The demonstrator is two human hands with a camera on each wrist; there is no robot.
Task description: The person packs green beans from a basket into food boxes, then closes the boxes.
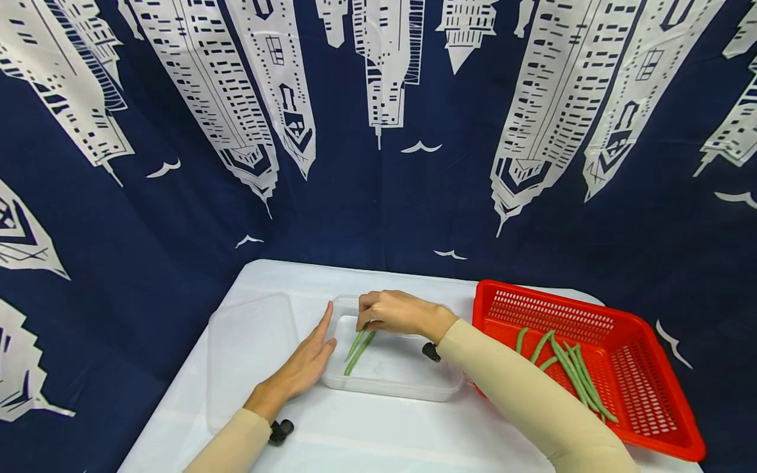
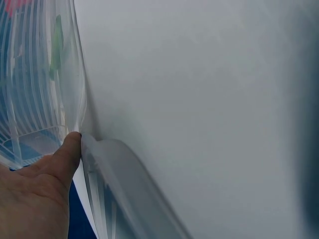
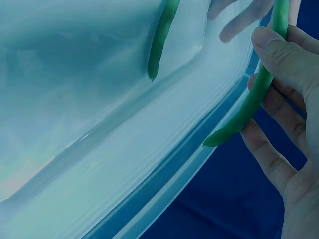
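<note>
A clear plastic container (image 1: 414, 387) sits mid-table. My right hand (image 1: 390, 312) hovers over its far left corner, fingers curled round a green bean (image 1: 355, 343) whose end hangs into the container; a second bean (image 1: 361, 353) lies inside beside it. The right wrist view shows the held bean (image 3: 254, 94) against my fingers (image 3: 284, 55) and the other bean (image 3: 160, 40) on the container floor (image 3: 75, 59). My left hand (image 1: 307, 361) lies flat with straight fingers against the container's left wall; its thumb (image 2: 67, 154) touches the rim (image 2: 107, 169).
A red slotted basket (image 1: 644, 341) at the right holds several green beans (image 1: 568, 368). A clear lid (image 1: 251, 348) lies flat left of the container. White cloth covers the table (image 1: 367, 433); a dark blue city-print curtain (image 1: 378, 164) hangs behind.
</note>
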